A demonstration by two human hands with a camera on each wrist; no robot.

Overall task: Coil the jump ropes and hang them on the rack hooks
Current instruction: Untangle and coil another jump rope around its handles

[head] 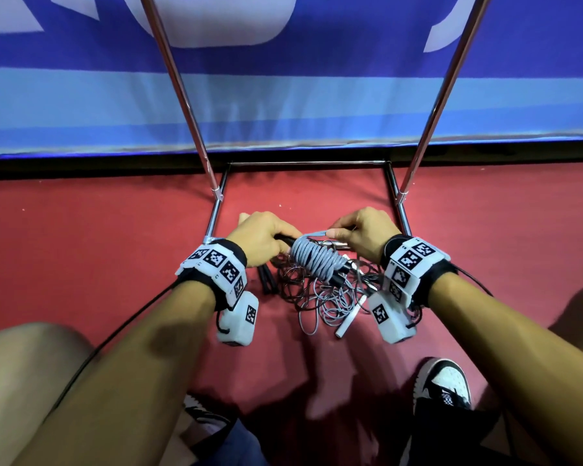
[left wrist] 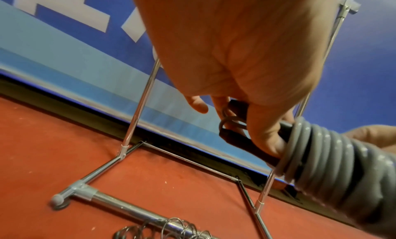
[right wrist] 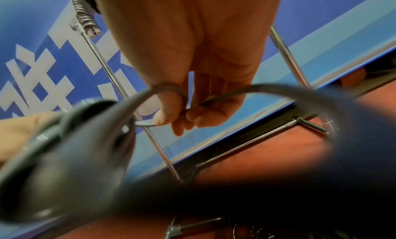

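Low over the red floor by the rack base [head: 305, 163], my left hand [head: 263, 235] grips the handles of the nearly wound grey jump rope [head: 313, 260], my right hand [head: 364, 233] pinches its tail, loose ropes [head: 320, 297] remaining, none hung yet here.

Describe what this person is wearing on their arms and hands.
Both forearms are bare, with no sleeves or gloves. Each wrist carries a black band ringed with white blocks printed with black-and-white square markers. A white boxy camera unit hangs under the left wrist, another under the right. A thin black cable trails back along the left forearm.
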